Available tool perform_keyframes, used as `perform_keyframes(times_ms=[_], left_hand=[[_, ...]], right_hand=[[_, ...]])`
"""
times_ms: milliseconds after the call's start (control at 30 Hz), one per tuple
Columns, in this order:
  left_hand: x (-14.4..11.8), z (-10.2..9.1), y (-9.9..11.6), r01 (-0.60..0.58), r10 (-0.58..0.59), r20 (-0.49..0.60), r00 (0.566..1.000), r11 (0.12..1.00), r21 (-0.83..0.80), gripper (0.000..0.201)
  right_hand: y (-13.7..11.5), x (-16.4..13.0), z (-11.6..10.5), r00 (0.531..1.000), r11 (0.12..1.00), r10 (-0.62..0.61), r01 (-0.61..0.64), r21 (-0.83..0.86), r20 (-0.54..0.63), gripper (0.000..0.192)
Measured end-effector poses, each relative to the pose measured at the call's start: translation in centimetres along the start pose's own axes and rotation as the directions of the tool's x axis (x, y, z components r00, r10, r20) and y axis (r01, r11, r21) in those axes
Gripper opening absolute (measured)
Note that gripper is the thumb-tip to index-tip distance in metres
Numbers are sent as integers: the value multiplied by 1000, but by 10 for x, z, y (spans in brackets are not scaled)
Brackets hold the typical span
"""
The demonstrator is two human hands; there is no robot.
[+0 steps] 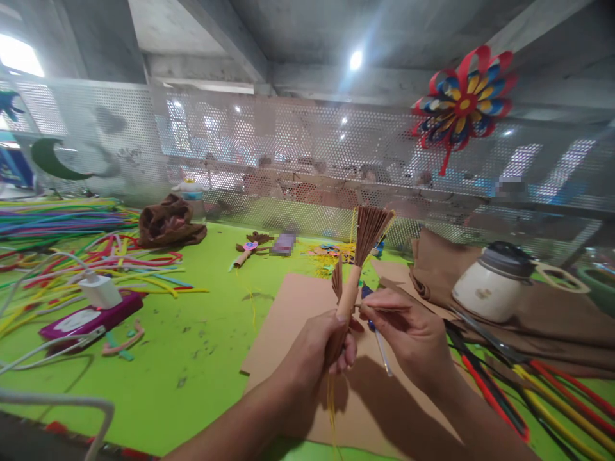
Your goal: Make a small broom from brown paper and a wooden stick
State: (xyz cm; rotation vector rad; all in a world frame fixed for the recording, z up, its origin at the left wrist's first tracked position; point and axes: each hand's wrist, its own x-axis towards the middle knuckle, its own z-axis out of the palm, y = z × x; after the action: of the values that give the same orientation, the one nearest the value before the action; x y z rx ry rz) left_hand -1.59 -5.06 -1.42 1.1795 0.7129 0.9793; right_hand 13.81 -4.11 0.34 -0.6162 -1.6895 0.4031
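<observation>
My left hand (323, 349) is wrapped round the lower part of a tan paper tube (350, 291), which leans slightly right. A pleated dark brown paper fan (371, 234) spreads from the tube's top, with yellow string along its edges. A smaller brown pleated piece (337, 282) sticks out at the tube's left side. Yellow strings (331, 410) hang below this hand. Close against the tube's right side, my right hand (408, 336) pinches a thin brown piece (391, 309), its exact form partly hidden by the fingers. Beneath both hands lies a tan cardboard sheet (283, 320).
Scissors (485, 390) and a lidded white jar (494, 288) stand right, by folded brown cloth (442, 256). At left are a purple power strip (86, 323) and coloured strips (144, 262). A similar tube figure (247, 248) lies farther back, before a perforated metal screen (288, 147).
</observation>
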Motion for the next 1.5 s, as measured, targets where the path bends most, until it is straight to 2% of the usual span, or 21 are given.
perform_keyframes(times_ms=[400, 767, 1067, 1333, 1500], left_hand=[[3, -3, -4, 2, -3, 15, 1000, 1000, 16, 31], [0, 3, 1, -6, 6, -13, 1000, 1000, -24, 31], [-2, 4, 1, 17, -19, -25, 1000, 997, -80, 30], [2, 2, 1, 29, -32, -23, 999, 993, -111, 28], [4, -4, -1, 28, -30, -24, 999, 995, -93, 30]], right_hand=[[3, -2, -1, 1000, 1000, -14, 14, 26, 11, 20], [3, -2, -1, 1000, 1000, -18, 18, 0, -2, 16], [0, -3, -2, 1000, 1000, 27, -27, -6, -11, 12], [-1, -7, -2, 974, 968, 216, -223, 110, 72, 23], [0, -5, -5, 955, 951, 281, -291, 101, 96, 23]])
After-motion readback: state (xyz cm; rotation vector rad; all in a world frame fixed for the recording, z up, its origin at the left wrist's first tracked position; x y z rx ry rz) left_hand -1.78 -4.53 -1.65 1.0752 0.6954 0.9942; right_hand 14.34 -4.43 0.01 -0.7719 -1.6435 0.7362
